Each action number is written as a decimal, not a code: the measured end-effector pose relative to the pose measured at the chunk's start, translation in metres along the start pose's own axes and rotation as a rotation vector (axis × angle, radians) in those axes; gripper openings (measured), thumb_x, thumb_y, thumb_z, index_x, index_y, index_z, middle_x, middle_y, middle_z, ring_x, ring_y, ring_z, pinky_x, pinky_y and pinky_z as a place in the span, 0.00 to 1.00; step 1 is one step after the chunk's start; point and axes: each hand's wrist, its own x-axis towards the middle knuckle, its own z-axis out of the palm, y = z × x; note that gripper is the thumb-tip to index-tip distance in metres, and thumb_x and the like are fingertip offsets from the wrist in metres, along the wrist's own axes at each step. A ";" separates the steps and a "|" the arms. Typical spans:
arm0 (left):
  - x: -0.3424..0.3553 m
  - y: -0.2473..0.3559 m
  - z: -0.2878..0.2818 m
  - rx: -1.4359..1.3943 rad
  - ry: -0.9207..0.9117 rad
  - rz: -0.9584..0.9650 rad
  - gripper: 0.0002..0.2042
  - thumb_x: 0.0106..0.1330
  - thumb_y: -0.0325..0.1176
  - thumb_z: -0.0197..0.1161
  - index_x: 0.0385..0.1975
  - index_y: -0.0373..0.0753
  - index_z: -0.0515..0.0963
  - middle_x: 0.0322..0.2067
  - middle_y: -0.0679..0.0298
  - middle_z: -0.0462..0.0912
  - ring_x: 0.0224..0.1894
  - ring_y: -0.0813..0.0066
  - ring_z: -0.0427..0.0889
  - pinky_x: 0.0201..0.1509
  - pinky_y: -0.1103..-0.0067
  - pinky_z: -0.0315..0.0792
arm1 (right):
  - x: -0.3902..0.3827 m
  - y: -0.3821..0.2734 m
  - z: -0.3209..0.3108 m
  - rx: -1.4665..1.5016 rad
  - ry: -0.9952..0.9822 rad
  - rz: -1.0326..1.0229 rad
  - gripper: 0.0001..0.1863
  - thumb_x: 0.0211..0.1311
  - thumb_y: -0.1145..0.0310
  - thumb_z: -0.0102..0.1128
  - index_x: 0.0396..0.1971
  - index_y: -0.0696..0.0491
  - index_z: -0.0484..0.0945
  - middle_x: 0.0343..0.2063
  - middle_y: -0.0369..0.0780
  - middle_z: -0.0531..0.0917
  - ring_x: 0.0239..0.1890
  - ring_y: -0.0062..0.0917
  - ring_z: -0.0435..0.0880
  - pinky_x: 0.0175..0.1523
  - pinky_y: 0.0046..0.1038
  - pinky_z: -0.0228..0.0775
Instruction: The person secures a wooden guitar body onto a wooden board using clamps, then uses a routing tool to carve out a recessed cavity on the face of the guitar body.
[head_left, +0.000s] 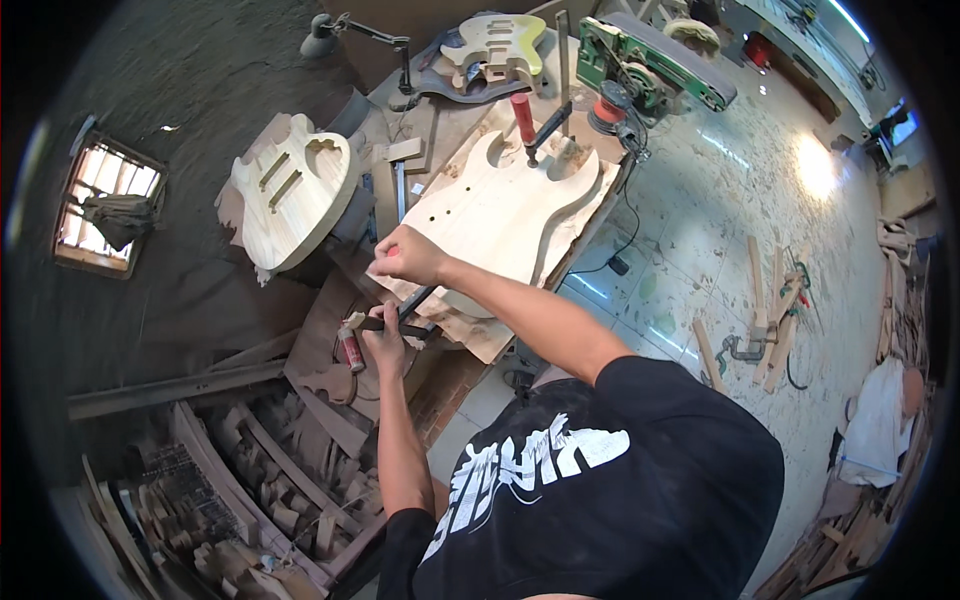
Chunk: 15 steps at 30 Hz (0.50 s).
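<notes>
A pale wooden guitar body (495,215) lies flat on the workbench. Its far end is held by a bar clamp (524,120) with a red handle. At the near left corner of the body, my right hand (412,257) is closed around the red handle of a second bar clamp (415,303), only a bit of red showing between the fingers. Just below, my left hand (384,345) grips the black bar of that same clamp. My right forearm crosses over the body's near edge and hides part of it.
Another guitar body (290,195) rests at the left, and a yellow-edged one (495,45) at the back. A desk lamp (320,38) and a green belt sander (640,65) stand beyond. A small bottle (351,350) sits by my left hand. Wood scraps (290,460) fill the lower left.
</notes>
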 end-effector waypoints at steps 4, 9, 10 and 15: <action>-0.002 -0.001 -0.001 -0.123 0.006 -0.082 0.13 0.72 0.38 0.62 0.31 0.32 0.79 0.25 0.68 0.78 0.29 0.83 0.73 0.34 0.81 0.69 | -0.007 0.000 0.032 -0.250 0.553 -0.069 0.15 0.53 0.62 0.63 0.16 0.58 0.78 0.13 0.50 0.76 0.16 0.40 0.76 0.26 0.35 0.68; -0.002 0.010 0.001 -0.043 0.008 -0.066 0.13 0.71 0.37 0.62 0.31 0.33 0.80 0.25 0.67 0.80 0.28 0.83 0.75 0.34 0.80 0.70 | -0.009 -0.002 0.020 -0.283 0.490 -0.047 0.19 0.54 0.57 0.66 0.16 0.58 0.77 0.14 0.49 0.77 0.19 0.38 0.79 0.28 0.34 0.69; -0.002 0.013 0.001 0.005 0.021 -0.027 0.12 0.71 0.37 0.62 0.31 0.33 0.80 0.24 0.67 0.80 0.28 0.83 0.75 0.34 0.80 0.70 | -0.008 -0.003 0.005 -0.132 0.186 0.010 0.18 0.55 0.59 0.68 0.17 0.56 0.75 0.15 0.41 0.75 0.18 0.27 0.74 0.25 0.28 0.65; -0.005 0.022 -0.001 0.032 0.019 -0.027 0.12 0.70 0.37 0.63 0.30 0.32 0.81 0.24 0.66 0.81 0.28 0.82 0.76 0.35 0.79 0.70 | 0.011 -0.022 -0.031 0.097 -0.546 0.225 0.19 0.55 0.62 0.70 0.14 0.53 0.71 0.13 0.32 0.73 0.15 0.13 0.69 0.15 0.18 0.56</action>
